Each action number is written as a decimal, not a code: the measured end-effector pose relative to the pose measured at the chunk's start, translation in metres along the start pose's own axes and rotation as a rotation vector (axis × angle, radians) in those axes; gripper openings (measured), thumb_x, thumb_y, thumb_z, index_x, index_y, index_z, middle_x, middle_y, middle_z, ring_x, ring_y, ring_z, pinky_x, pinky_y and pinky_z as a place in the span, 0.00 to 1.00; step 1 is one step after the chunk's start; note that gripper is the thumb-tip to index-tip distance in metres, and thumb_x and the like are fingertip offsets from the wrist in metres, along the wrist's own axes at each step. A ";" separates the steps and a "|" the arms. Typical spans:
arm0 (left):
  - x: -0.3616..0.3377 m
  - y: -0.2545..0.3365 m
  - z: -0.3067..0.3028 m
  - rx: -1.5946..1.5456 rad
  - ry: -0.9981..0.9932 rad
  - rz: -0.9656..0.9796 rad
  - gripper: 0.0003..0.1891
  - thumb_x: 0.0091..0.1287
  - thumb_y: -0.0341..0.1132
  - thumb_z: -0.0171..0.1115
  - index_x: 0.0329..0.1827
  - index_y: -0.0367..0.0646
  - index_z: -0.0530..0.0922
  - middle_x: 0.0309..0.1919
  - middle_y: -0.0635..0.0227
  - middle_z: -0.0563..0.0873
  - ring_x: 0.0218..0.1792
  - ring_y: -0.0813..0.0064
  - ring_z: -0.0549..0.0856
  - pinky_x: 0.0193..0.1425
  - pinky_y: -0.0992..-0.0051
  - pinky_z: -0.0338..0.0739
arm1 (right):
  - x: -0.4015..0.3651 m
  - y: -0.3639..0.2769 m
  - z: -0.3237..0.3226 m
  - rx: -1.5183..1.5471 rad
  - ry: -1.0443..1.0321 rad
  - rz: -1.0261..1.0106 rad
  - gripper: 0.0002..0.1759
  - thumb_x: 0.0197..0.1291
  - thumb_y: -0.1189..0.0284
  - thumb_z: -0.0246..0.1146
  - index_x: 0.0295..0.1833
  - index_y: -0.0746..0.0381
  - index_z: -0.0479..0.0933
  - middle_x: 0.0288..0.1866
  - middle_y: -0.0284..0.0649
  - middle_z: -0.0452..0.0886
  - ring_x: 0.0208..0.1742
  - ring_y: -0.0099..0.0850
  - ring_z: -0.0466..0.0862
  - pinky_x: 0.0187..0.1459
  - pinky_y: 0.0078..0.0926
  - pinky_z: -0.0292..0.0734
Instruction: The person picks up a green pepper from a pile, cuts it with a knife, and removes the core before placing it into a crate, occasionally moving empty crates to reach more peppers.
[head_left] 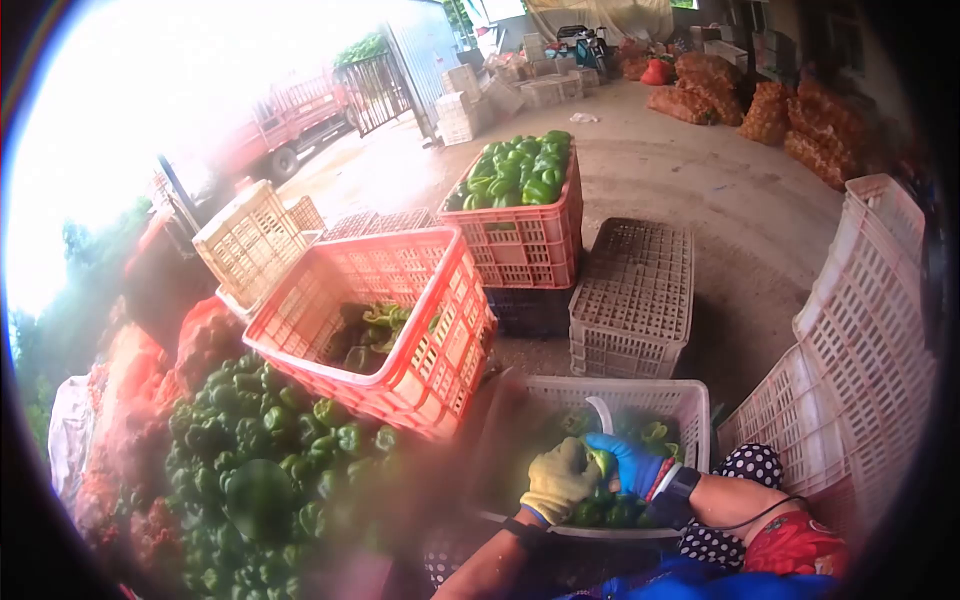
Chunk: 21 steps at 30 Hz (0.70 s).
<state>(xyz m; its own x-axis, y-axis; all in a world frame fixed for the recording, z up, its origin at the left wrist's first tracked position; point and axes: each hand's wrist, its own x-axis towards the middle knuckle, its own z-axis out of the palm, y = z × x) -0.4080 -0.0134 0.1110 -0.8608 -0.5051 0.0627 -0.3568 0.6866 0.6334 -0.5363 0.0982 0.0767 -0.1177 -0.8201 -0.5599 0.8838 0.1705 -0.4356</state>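
My left hand (pixel 560 481), in a yellow glove, is closed over a white crate (pixel 702 425) low in the view. Close against it is my right hand (pixel 632 462), in a blue glove, its fingers curled. A green bell pepper (pixel 603 464) shows between the two gloves, and both seem to grip it. More green peppers (pixel 610 512) lie in the crate under my hands. A pale curved strip (pixel 600 412) rises just behind the gloves; I cannot make out what it is. Blur covers the crate's left side.
A large heap of green peppers (pixel 250 430) lies at the left. A tilted pink crate (pixel 420 375) holds some peppers; another crate (pixel 525 240) is heaped full. A pale crate (pixel 632 290) stands ahead, stacked white crates (pixel 840 370) at right. Filled net sacks (pixel 765 115) lie farther back.
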 end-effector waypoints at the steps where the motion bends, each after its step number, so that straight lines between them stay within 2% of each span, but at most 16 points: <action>1: 0.000 -0.001 0.000 -0.097 0.021 -0.032 0.17 0.65 0.48 0.66 0.40 0.42 0.80 0.30 0.52 0.88 0.33 0.51 0.89 0.41 0.57 0.82 | 0.003 0.002 0.000 0.064 -0.035 0.002 0.15 0.69 0.57 0.68 0.51 0.56 0.83 0.45 0.34 0.89 0.45 0.29 0.88 0.48 0.34 0.85; 3: 0.001 0.000 0.002 -0.299 0.066 -0.094 0.16 0.66 0.47 0.68 0.39 0.41 0.82 0.27 0.55 0.88 0.27 0.62 0.90 0.37 0.64 0.83 | 0.006 0.005 0.000 0.186 -0.098 0.006 0.16 0.69 0.57 0.68 0.52 0.57 0.82 0.45 0.35 0.89 0.45 0.30 0.88 0.50 0.35 0.85; 4: -0.001 0.013 -0.011 -0.402 0.030 -0.190 0.15 0.69 0.44 0.66 0.42 0.39 0.83 0.28 0.61 0.89 0.29 0.73 0.89 0.40 0.70 0.83 | 0.007 0.006 0.002 0.199 -0.084 -0.031 0.16 0.69 0.58 0.68 0.53 0.57 0.82 0.45 0.35 0.89 0.46 0.31 0.88 0.52 0.36 0.86; 7: 0.009 -0.003 0.008 -0.703 0.051 -0.399 0.13 0.72 0.42 0.64 0.43 0.38 0.83 0.31 0.66 0.88 0.32 0.77 0.86 0.40 0.74 0.82 | -0.001 0.006 0.016 0.198 -0.094 -0.044 0.16 0.68 0.58 0.69 0.53 0.57 0.82 0.46 0.35 0.89 0.46 0.32 0.88 0.52 0.36 0.86; 8: 0.005 -0.015 0.006 -1.052 -0.068 -0.327 0.11 0.74 0.38 0.62 0.45 0.39 0.84 0.33 0.71 0.85 0.33 0.79 0.83 0.39 0.77 0.80 | 0.013 0.014 -0.005 0.252 -0.102 0.007 0.17 0.68 0.58 0.69 0.54 0.57 0.82 0.48 0.36 0.88 0.47 0.33 0.88 0.52 0.36 0.87; 11: 0.012 -0.015 -0.009 -1.200 -0.134 -0.251 0.09 0.75 0.36 0.61 0.46 0.39 0.83 0.33 0.70 0.85 0.32 0.80 0.82 0.38 0.78 0.79 | 0.002 0.006 0.000 0.204 -0.135 -0.030 0.18 0.68 0.58 0.69 0.56 0.58 0.82 0.50 0.37 0.88 0.48 0.33 0.88 0.51 0.37 0.87; 13: 0.017 -0.001 -0.025 -1.395 -0.023 -0.313 0.10 0.75 0.38 0.60 0.47 0.40 0.83 0.33 0.68 0.86 0.30 0.80 0.83 0.35 0.79 0.78 | -0.001 0.002 0.013 0.251 -0.158 -0.187 0.22 0.69 0.58 0.68 0.61 0.58 0.80 0.50 0.38 0.88 0.48 0.33 0.88 0.50 0.36 0.88; 14: 0.018 0.002 -0.033 -1.482 0.019 -0.377 0.11 0.75 0.39 0.60 0.50 0.41 0.84 0.34 0.68 0.87 0.29 0.79 0.83 0.33 0.79 0.77 | -0.006 -0.005 0.017 0.110 -0.153 -0.256 0.21 0.70 0.58 0.67 0.61 0.59 0.80 0.47 0.37 0.87 0.45 0.30 0.87 0.45 0.32 0.86; 15: 0.012 0.021 -0.063 -1.569 0.083 -0.285 0.12 0.75 0.38 0.60 0.54 0.43 0.83 0.30 0.70 0.86 0.26 0.78 0.82 0.31 0.80 0.77 | -0.012 -0.013 0.022 -0.039 -0.146 -0.323 0.20 0.71 0.58 0.67 0.61 0.59 0.81 0.44 0.34 0.87 0.41 0.25 0.84 0.39 0.28 0.82; 16: 0.001 0.021 -0.083 -1.382 0.161 -0.269 0.13 0.76 0.40 0.59 0.57 0.44 0.81 0.32 0.71 0.87 0.25 0.77 0.83 0.31 0.79 0.77 | -0.018 -0.021 0.027 -0.187 -0.130 -0.390 0.19 0.72 0.59 0.66 0.60 0.59 0.81 0.41 0.32 0.86 0.38 0.21 0.82 0.33 0.24 0.78; 17: -0.018 0.007 -0.103 -1.183 0.228 -0.324 0.12 0.73 0.38 0.62 0.54 0.44 0.83 0.36 0.71 0.87 0.26 0.73 0.84 0.33 0.74 0.80 | -0.007 -0.023 0.009 -0.442 -0.152 -0.464 0.19 0.72 0.57 0.67 0.57 0.59 0.82 0.40 0.29 0.85 0.35 0.19 0.80 0.32 0.24 0.75; 18: -0.041 -0.007 -0.113 -0.916 0.340 -0.147 0.10 0.74 0.35 0.60 0.52 0.43 0.83 0.39 0.68 0.86 0.32 0.74 0.84 0.35 0.75 0.81 | -0.010 -0.024 0.001 -0.775 0.097 -0.478 0.19 0.71 0.55 0.68 0.52 0.60 0.84 0.38 0.30 0.85 0.36 0.18 0.79 0.35 0.25 0.77; 19: -0.064 -0.021 -0.124 -0.572 0.495 -0.013 0.08 0.74 0.33 0.59 0.50 0.41 0.83 0.42 0.66 0.85 0.38 0.75 0.85 0.37 0.75 0.81 | 0.001 -0.021 -0.023 -1.061 0.153 -0.525 0.24 0.67 0.49 0.69 0.49 0.61 0.85 0.36 0.37 0.87 0.37 0.27 0.84 0.40 0.32 0.80; 20: -0.088 -0.035 -0.135 -0.259 0.675 0.065 0.07 0.74 0.31 0.57 0.47 0.40 0.83 0.44 0.63 0.84 0.44 0.76 0.85 0.39 0.76 0.82 | -0.012 -0.024 -0.020 -1.568 0.398 -0.547 0.26 0.66 0.49 0.71 0.46 0.63 0.83 0.33 0.43 0.87 0.34 0.38 0.86 0.41 0.37 0.81; 21: -0.119 -0.015 -0.164 -1.129 0.583 -0.424 0.08 0.76 0.34 0.56 0.43 0.41 0.82 0.40 0.66 0.84 0.42 0.79 0.84 0.36 0.76 0.79 | -0.011 -0.020 -0.026 -1.630 0.443 -0.543 0.26 0.65 0.48 0.71 0.45 0.63 0.83 0.33 0.45 0.87 0.35 0.40 0.86 0.42 0.37 0.81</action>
<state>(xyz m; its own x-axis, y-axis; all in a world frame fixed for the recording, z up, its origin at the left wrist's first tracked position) -0.2409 -0.0497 0.2202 -0.3782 -0.9122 -0.1574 0.1806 -0.2395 0.9539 -0.5648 0.1182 0.0732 -0.5618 -0.8157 -0.1382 -0.5642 0.4999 -0.6572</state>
